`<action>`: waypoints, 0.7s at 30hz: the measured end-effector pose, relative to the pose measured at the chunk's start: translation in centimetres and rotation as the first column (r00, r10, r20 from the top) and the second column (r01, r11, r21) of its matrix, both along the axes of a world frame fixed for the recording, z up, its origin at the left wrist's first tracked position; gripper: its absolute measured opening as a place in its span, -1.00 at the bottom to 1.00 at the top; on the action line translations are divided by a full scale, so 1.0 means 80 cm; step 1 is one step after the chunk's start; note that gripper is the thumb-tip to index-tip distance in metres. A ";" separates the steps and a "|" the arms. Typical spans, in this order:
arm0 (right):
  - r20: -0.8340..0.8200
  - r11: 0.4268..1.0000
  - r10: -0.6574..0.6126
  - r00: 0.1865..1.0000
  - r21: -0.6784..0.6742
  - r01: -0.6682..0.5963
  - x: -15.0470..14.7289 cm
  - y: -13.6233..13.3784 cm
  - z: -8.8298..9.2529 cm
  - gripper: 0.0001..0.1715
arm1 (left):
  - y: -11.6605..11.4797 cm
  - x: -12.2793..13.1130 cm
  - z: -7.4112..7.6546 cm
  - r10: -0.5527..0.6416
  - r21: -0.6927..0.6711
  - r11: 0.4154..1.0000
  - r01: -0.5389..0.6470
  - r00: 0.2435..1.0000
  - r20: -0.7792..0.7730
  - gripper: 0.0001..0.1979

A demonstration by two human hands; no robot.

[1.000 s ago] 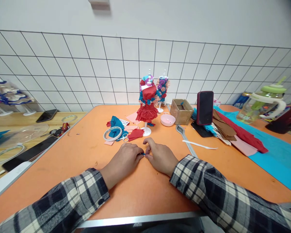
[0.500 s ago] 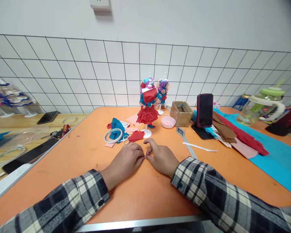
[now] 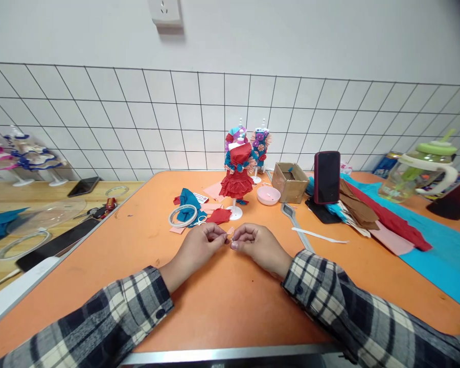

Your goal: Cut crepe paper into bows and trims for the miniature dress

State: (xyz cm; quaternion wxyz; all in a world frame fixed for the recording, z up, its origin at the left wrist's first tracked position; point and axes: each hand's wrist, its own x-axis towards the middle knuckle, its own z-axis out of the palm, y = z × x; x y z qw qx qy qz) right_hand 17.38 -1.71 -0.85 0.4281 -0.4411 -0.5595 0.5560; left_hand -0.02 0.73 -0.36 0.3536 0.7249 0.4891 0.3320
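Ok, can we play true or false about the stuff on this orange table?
1. The left hand and the right hand pinch a tiny paper piece between them. True.
2. The red paper dress lies flat on the table. False: it stands upright on a white stand.
3. The phone stands upright next to the cardboard box. True.
4. The tape ring lies on the right hand's side. False: it lies on the left hand's side, beside the scissors.
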 end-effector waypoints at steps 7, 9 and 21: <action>0.060 0.999 -0.038 0.997 -0.034 0.040 0.001 -0.005 0.011 -0.63 | -0.008 0.001 0.001 -0.012 0.075 0.997 0.017 0.997 -0.073 -0.86; 0.120 0.999 -0.025 0.992 -0.032 0.029 0.002 -0.009 0.015 -0.57 | -0.008 0.000 0.000 -0.008 0.096 0.995 0.019 0.994 -0.109 -0.86; 0.263 0.994 0.047 0.964 0.078 -0.070 0.010 -0.003 -0.001 -0.55 | -0.009 -0.002 -0.003 -0.075 0.076 0.993 0.088 0.985 -0.158 -0.82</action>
